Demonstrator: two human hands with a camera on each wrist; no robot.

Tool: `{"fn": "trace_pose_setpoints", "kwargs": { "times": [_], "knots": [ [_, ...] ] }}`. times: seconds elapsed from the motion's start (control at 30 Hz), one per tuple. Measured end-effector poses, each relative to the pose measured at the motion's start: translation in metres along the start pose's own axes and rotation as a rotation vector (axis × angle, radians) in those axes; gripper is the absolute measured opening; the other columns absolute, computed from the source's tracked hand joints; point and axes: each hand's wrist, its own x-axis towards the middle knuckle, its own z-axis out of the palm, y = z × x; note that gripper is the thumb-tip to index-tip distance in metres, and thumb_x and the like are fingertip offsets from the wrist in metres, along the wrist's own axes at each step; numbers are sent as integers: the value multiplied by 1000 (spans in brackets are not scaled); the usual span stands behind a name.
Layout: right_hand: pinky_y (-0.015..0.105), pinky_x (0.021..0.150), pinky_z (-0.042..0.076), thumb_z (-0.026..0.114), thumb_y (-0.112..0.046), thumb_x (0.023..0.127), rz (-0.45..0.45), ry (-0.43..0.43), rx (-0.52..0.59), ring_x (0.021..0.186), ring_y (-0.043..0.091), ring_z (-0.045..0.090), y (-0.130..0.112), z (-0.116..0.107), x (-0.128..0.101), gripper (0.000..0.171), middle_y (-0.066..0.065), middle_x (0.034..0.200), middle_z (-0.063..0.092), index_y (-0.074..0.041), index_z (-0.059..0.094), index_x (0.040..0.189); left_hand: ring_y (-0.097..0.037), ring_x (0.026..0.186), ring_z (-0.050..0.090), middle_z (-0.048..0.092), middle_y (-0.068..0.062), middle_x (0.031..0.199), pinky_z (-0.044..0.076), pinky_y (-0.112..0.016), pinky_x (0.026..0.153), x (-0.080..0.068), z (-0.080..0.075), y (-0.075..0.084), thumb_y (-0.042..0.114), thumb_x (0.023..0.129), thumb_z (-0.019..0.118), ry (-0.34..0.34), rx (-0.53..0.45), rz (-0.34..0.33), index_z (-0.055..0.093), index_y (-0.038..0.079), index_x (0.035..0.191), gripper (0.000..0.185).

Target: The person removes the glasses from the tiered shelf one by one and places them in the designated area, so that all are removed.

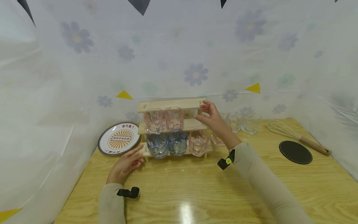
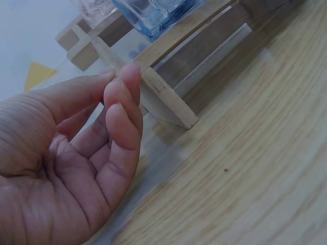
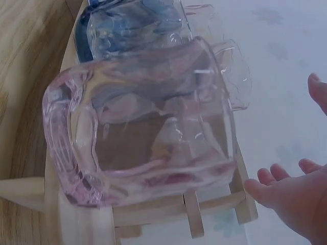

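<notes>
A three-tier wooden rack (image 1: pixel 171 105) stands mid-table. Its middle shelf carries two pink glasses (image 1: pixel 153 120), and the bottom shelf two blue glasses (image 1: pixel 157 144) and one pink glass (image 1: pixel 198 142). The top shelf is bare. My right hand (image 1: pixel 203 112) hovers at the rack's right end with spread fingers and holds nothing. In the right wrist view that hand (image 3: pixel 286 189) is beside the pink glass (image 3: pixel 148 132). My left hand (image 1: pixel 139 154) rests on the table, and its relaxed fingertips (image 2: pixel 122 87) touch the rack's lower left foot (image 2: pixel 168 102).
A patterned plate (image 1: pixel 119 138) leans at the left of the rack. Another pink glass (image 1: pixel 217 140) and two clear glasses (image 1: pixel 242 123) stand to its right. Farther right lie a whisk (image 1: pixel 291 133) and a black coaster (image 1: pixel 295 152). Floral plastic sheeting walls the table.
</notes>
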Motion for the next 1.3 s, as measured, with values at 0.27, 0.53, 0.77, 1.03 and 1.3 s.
{"fn": "trace_pose_setpoints", "kwargs": {
  "times": [0.27, 0.53, 0.77, 1.03, 1.3],
  "knots": [
    [51, 104, 34, 68, -39, 87, 119, -93, -61, 134, 30, 30, -3, 24, 11, 85, 13, 147, 28, -17, 16, 151, -5, 58, 56, 66, 2, 70, 49, -17, 55, -2, 1, 2, 12, 97, 54, 5, 14, -1, 30, 11, 149, 57],
    [49, 105, 34, 70, -38, 86, 131, -128, -117, 133, 30, 31, 0, 46, 27, 88, 12, 146, 28, -17, 15, 151, -6, 58, 56, 66, 2, 71, 49, -18, 56, 0, 0, 2, 13, 96, 56, 0, 15, 0, 30, 11, 149, 59],
    [49, 104, 35, 70, -48, 82, 171, -149, -177, 134, 27, 30, 5, 60, 33, 91, 11, 146, 27, -23, 15, 151, -5, 59, 57, 66, 2, 71, 49, -17, 57, -2, -1, 1, 12, 97, 54, -8, 17, -3, 30, 12, 150, 58],
    [46, 102, 38, 72, -45, 81, 162, -147, -94, 130, 26, 34, 8, 73, 38, 99, 13, 149, 25, -15, 10, 152, -4, 59, 56, 66, 3, 72, 49, -17, 56, -2, 0, 3, 12, 97, 54, -23, 8, 4, 27, 10, 150, 60],
    [43, 108, 32, 71, -42, 84, 163, -117, -79, 141, 24, 21, 8, 80, 41, 97, 11, 156, 17, -13, 9, 152, -5, 59, 56, 66, 2, 71, 49, -17, 56, -2, 0, 2, 12, 97, 53, -6, 3, -4, 30, 12, 150, 57]
  ]
}}
